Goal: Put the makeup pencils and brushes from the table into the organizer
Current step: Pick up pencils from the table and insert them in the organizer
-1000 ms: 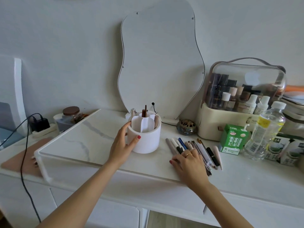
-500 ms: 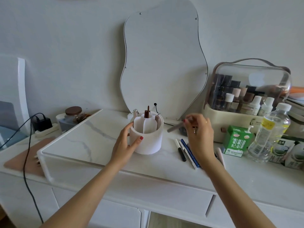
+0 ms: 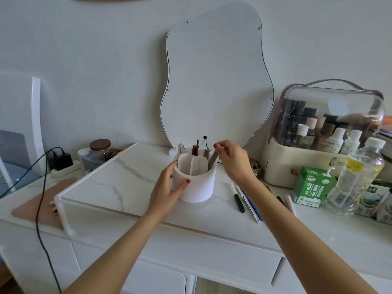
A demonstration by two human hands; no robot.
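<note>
A white round organizer (image 3: 196,187) with inner dividers stands on the marble riser, with a few brown pencils upright in it. My left hand (image 3: 167,192) grips its left wall. My right hand (image 3: 232,163) pinches the top of a grey-brown pencil (image 3: 212,164), whose lower end is inside the organizer's right compartment. Several pencils and brushes (image 3: 246,197) lie on the table right of the organizer, partly hidden behind my right forearm. A pale pink stick (image 3: 290,203) lies further right.
A wavy mirror (image 3: 214,81) leans on the wall behind. At the right stand a clear-lidded cosmetics case (image 3: 322,132), a green carton (image 3: 311,185) and a water bottle (image 3: 358,177). A jar (image 3: 99,149), a charger and black cable (image 3: 42,187) sit left.
My right hand lifted a grey-brown pencil off the table pile and carried it left over the organizer, where its tip now sits inside. My left hand kept hold of the organizer.
</note>
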